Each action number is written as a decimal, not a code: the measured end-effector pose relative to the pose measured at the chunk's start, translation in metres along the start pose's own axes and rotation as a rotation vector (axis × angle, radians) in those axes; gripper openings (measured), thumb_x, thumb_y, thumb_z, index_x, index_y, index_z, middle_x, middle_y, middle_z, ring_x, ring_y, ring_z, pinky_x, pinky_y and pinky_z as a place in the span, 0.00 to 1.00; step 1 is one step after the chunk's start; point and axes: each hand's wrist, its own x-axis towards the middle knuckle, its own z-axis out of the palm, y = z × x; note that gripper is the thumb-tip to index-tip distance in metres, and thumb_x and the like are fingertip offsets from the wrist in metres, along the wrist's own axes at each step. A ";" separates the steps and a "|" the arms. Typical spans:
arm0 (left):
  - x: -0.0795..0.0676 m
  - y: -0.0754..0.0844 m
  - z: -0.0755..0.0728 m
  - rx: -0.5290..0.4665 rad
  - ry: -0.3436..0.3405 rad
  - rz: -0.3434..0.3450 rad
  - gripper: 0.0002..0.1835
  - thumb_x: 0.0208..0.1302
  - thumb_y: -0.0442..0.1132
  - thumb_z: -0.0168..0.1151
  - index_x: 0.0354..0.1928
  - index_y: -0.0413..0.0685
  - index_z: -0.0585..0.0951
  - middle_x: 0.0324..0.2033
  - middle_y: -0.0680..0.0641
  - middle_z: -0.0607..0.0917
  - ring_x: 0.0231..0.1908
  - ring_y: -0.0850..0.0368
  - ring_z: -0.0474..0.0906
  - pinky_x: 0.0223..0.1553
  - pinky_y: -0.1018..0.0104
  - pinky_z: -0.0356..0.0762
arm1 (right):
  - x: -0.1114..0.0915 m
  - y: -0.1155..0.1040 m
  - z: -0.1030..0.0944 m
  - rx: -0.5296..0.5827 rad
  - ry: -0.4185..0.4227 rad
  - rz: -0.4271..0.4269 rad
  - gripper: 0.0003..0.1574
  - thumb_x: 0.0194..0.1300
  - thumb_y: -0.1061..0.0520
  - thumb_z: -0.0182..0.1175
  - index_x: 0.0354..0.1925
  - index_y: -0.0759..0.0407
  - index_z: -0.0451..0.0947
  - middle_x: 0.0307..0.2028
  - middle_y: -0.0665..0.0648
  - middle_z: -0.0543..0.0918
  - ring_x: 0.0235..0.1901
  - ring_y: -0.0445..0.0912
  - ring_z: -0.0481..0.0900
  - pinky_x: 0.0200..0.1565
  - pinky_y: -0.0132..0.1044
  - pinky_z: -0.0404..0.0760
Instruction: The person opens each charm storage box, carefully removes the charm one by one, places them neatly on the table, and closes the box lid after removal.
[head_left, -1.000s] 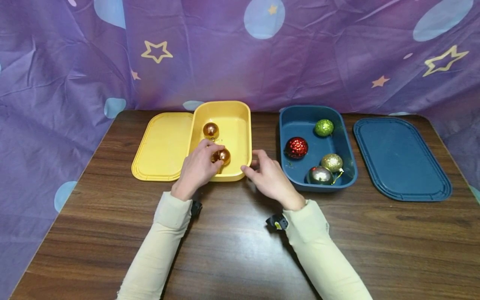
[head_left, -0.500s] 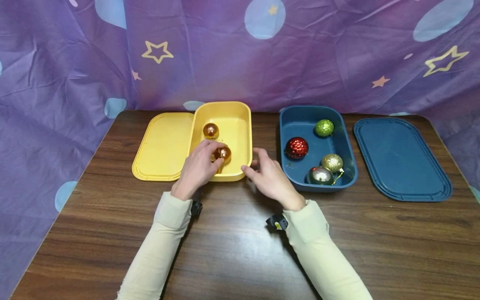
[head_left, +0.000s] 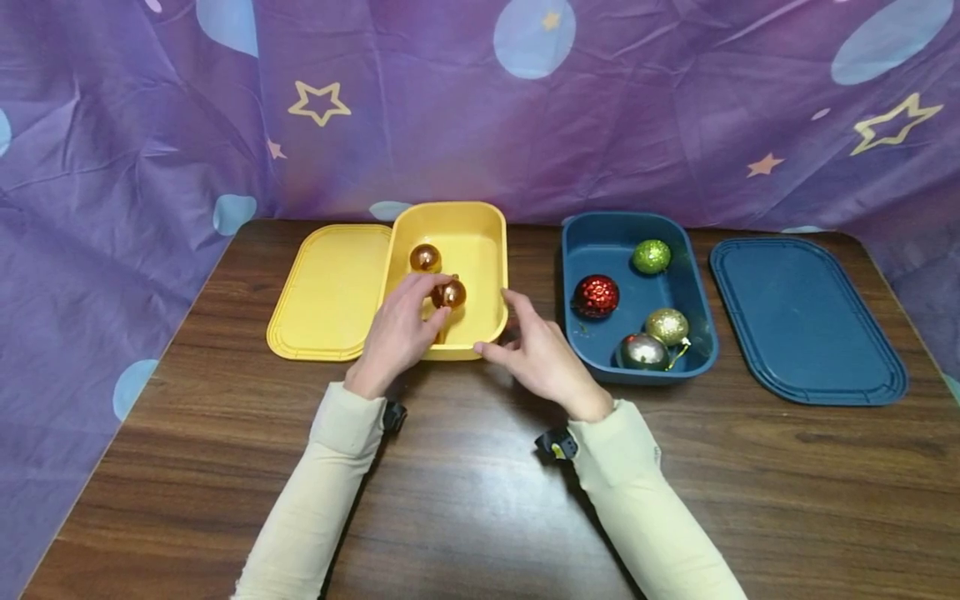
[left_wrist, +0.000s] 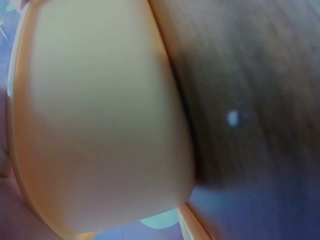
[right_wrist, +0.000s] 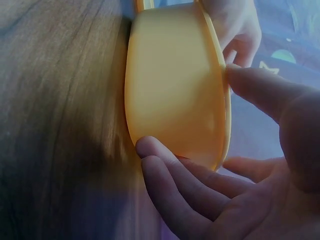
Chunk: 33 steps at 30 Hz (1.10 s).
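Note:
In the head view, my left hand [head_left: 405,321] reaches over the near-left wall of the yellow box [head_left: 491,250]. Its thumb and fingers pinch a shiny amber Christmas ball [head_left: 450,294], its cap facing away from me. Farther back inside lies a second amber ball [head_left: 425,258]. Something amber shows just under the left thumb, mostly hidden. My right hand [head_left: 543,358] grips the box's near right corner, the thumb at the front rim and the fingers along the outer side. The right wrist view shows those fingers [right_wrist: 185,185] against the yellow wall. Only the box's outer wall [left_wrist: 105,120] fills the left wrist view.
A yellow lid [head_left: 330,292] lies left of the yellow box. To the right stands a blue box [head_left: 637,218] holding red [head_left: 597,296], green [head_left: 651,257], gold [head_left: 667,326] and silver [head_left: 642,352] ornaments. Beyond it is a blue lid [head_left: 810,321]. A purple cloth [head_left: 435,125] hangs behind the table.
The left hand has shifted the pinched amber ball slightly away from me, and its cap now shows. The right hand stays at the box corner, with its fingers a little farther along the side.

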 end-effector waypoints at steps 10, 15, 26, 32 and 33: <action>0.003 -0.001 0.002 -0.056 0.099 0.062 0.22 0.60 0.34 0.66 0.57 0.42 0.77 0.52 0.40 0.80 0.49 0.46 0.78 0.55 0.56 0.76 | 0.001 -0.001 0.000 -0.039 0.004 0.014 0.45 0.61 0.44 0.65 0.69 0.58 0.60 0.41 0.64 0.86 0.33 0.47 0.86 0.38 0.45 0.83; 0.005 -0.004 -0.001 -0.123 0.113 0.057 0.22 0.59 0.33 0.66 0.57 0.39 0.76 0.50 0.38 0.80 0.47 0.45 0.79 0.48 0.55 0.80 | 0.001 -0.001 0.000 -0.041 0.008 0.021 0.45 0.61 0.44 0.65 0.69 0.58 0.60 0.41 0.63 0.86 0.32 0.47 0.85 0.38 0.45 0.83; 0.004 -0.002 -0.016 -0.293 0.115 -0.017 0.26 0.60 0.30 0.65 0.61 0.40 0.73 0.50 0.36 0.75 0.49 0.42 0.78 0.45 0.53 0.84 | 0.001 -0.002 0.001 -0.041 0.003 0.034 0.45 0.60 0.43 0.65 0.69 0.57 0.60 0.41 0.62 0.86 0.32 0.46 0.85 0.39 0.45 0.83; 0.002 -0.003 -0.025 -0.346 0.117 -0.043 0.28 0.60 0.28 0.64 0.64 0.42 0.72 0.49 0.36 0.71 0.49 0.42 0.77 0.45 0.58 0.85 | 0.001 -0.002 0.001 -0.039 0.001 0.036 0.45 0.60 0.43 0.65 0.69 0.57 0.60 0.40 0.62 0.86 0.32 0.46 0.85 0.40 0.45 0.82; 0.002 -0.002 -0.027 -0.351 0.118 -0.047 0.28 0.60 0.28 0.64 0.64 0.42 0.72 0.49 0.35 0.71 0.49 0.42 0.76 0.45 0.59 0.85 | 0.001 -0.002 0.001 -0.038 0.000 0.036 0.45 0.60 0.43 0.65 0.69 0.57 0.60 0.40 0.61 0.86 0.32 0.46 0.85 0.40 0.45 0.82</action>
